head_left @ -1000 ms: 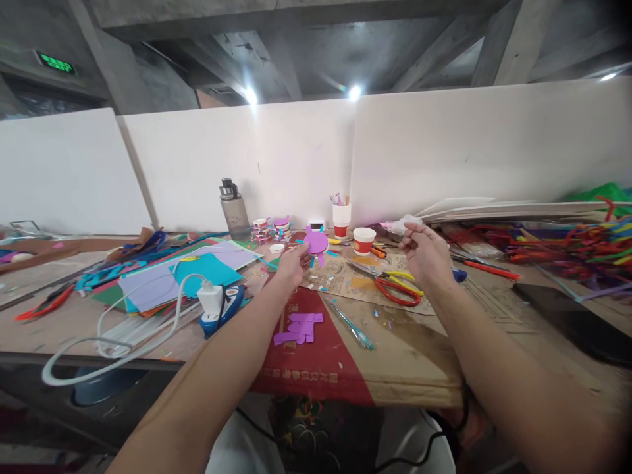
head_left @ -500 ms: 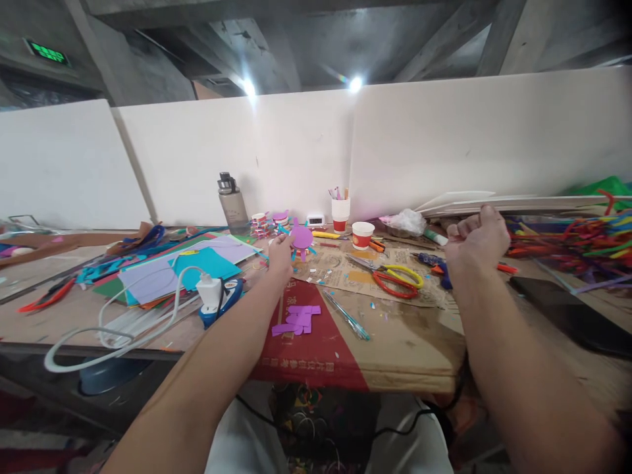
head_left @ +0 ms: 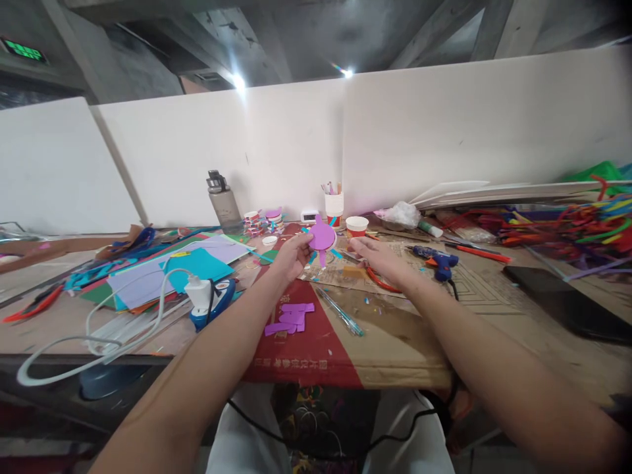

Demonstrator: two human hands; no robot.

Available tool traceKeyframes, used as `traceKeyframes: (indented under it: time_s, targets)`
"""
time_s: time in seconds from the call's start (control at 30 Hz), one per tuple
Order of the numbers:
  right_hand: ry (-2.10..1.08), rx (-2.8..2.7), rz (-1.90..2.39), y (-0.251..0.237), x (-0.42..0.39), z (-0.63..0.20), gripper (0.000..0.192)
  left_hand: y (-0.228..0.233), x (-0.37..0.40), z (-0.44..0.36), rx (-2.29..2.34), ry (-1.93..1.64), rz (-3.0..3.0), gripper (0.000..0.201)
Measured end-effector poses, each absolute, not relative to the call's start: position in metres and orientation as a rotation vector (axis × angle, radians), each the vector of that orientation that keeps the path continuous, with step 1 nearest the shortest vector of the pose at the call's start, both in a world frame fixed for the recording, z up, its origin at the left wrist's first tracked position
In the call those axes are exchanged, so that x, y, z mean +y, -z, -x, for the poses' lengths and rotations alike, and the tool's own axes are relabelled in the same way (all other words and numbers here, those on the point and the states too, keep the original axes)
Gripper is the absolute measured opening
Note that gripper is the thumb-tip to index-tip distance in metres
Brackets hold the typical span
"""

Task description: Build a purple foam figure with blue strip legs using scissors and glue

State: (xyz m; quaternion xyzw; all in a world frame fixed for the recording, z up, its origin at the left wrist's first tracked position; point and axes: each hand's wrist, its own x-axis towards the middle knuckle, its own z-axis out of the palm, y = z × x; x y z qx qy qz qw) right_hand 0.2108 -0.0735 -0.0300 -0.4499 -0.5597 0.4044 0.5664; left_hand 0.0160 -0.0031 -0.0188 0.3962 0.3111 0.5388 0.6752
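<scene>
My left hand pinches the edge of a purple paper disc with purple and blue strips sticking out around its rim. To the right of the disc, my right hand is held palm down with its fingers stretched toward it, apart from the disc. Under that hand lie the scissors, mostly covered, with part of the orange-red handle showing. A pile of purple paper strips rests on the red part of the cardboard, beside several pens.
Behind the hands stand a paper cup, a cup of pens and a bottle. A blue glue gun and a black phone lie right. Coloured paper and a power strip with white cables are left.
My right hand has swung left from beside the glue gun to over the scissors. My left hand has brought the disc slightly right. The glue gun is now uncovered, and the view has shifted slightly.
</scene>
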Motion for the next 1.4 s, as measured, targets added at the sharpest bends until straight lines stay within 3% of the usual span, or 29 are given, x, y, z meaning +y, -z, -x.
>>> traceKeyframes:
  time_s: [0.27, 0.67, 0.87, 1.07, 1.2, 1.3, 1.4]
  targets:
    - [-0.7, -1.628, 1.331, 0.024, -0.077, -0.213, 0.019, 0.031, 0.004, -0.012, 0.871, -1.084, -1.024, 0.019]
    - [-0.495, -1.444, 1.363, 0.02, -0.073, -0.227, 0.025, 0.039, 0.008, -0.009, 1.17, -1.093, -1.188, 0.027]
    - [-0.329, -1.544, 1.392, 0.018, -0.079, -0.223, 0.026, 0.044, 0.015, -0.002, 1.333, -0.994, -1.491, 0.017]
    - [-0.199, -1.73, 1.449, 0.016, -0.082, -0.218, 0.023, 0.037, 0.022, 0.007, 1.729, -0.978, -1.952, 0.025]
    - [-0.239, -1.839, 1.502, 0.016, -0.083, -0.211, 0.023, 0.023, 0.01, -0.001, 1.451, -1.309, -2.057, 0.033]
    - [-0.284, -1.985, 1.451, 0.011, -0.095, -0.196, 0.026, 0.017, -0.007, -0.011, 1.163, -1.283, -1.993, 0.03]
    - [-0.37, -2.158, 1.325, 0.002, -0.117, -0.172, 0.024, 0.019, -0.023, -0.026, 0.949, -1.152, -1.826, 0.041]
